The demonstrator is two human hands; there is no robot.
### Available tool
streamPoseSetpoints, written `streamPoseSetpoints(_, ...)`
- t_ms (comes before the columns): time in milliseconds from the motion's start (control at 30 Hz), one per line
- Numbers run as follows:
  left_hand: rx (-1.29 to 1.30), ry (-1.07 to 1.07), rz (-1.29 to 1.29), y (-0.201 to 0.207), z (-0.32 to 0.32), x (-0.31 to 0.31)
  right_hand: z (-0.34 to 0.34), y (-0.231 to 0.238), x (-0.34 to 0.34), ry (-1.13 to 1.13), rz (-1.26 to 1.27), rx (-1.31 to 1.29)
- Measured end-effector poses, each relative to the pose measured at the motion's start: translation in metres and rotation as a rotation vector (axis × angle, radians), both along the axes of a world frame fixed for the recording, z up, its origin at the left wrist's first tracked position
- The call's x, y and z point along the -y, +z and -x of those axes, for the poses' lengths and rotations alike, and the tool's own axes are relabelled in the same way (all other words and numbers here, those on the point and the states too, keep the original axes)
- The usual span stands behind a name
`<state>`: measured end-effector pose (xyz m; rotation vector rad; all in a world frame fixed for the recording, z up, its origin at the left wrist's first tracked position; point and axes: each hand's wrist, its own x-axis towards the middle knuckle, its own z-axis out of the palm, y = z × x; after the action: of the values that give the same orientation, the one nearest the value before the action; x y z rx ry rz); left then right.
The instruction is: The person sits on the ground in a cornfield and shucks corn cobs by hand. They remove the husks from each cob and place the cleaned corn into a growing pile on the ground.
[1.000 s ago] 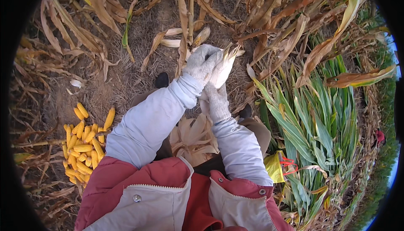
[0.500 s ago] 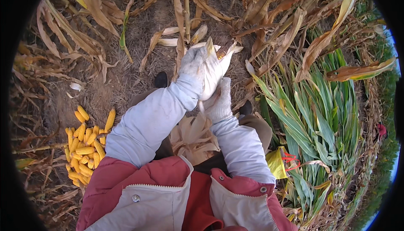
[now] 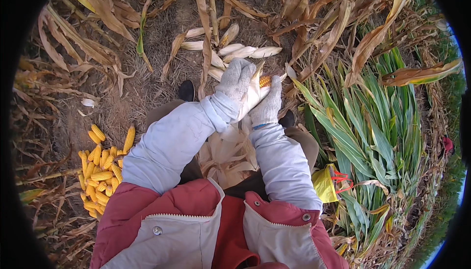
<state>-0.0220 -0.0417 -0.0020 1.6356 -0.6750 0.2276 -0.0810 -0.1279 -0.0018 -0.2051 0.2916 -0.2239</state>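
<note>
Since the earlier frame, more yellow kernel has been exposed at the tip of the corn ear (image 3: pixel 264 81), its pale husk peeled back. Ear: held upright between both gloved hands, above the knees. Left hand (image 3: pixel 237 80): fingers clenched around the husk. Right hand (image 3: pixel 267 104): fingers closed on the ear's lower part. Husked cob pile (image 3: pixel 102 171): lying on the ground, at left.

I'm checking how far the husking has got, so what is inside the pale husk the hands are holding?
A small patch of yellow kernels shows at the top of the husk, between the left hand and the right hand. The rest of the ear is covered by husk leaves and gloves.
</note>
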Motion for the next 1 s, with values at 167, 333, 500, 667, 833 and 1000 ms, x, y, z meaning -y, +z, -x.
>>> streamPoseSetpoints(167, -0.272, -0.019, 0.107, 0.026, 0.015, 0.011, -0.004, -0.056, 0.019, 0.033, 0.018, -0.065)
streamPoseSetpoints(333, -0.485, -0.202, 0.262, 0.036, 0.021, 0.003, 0.009, -0.022, -0.013, 0.142, -0.017, -0.126)
streamPoseSetpoints(500, -0.508, -0.824, -0.209, 0.051, 0.038, -0.028, 0.000, -0.023, 0.050, -0.099, 0.147, -0.292)
streamPoseSetpoints(667, -0.179, -1.150, -0.772, 0.047, 0.043, -0.035, 0.010, -0.015, 0.052, -0.216, 0.581, -0.192)
streamPoseSetpoints(833, -0.701, -0.779, -0.181, 0.035, 0.008, -0.044, 0.019, -0.013, 0.032, -0.035, 0.684, -0.153)
streamPoseSetpoints(1000, -0.754, -0.344, -0.117, 0.029, -0.018, -0.041, 0.026, 0.008, 0.012, 0.224, 0.440, -0.076)
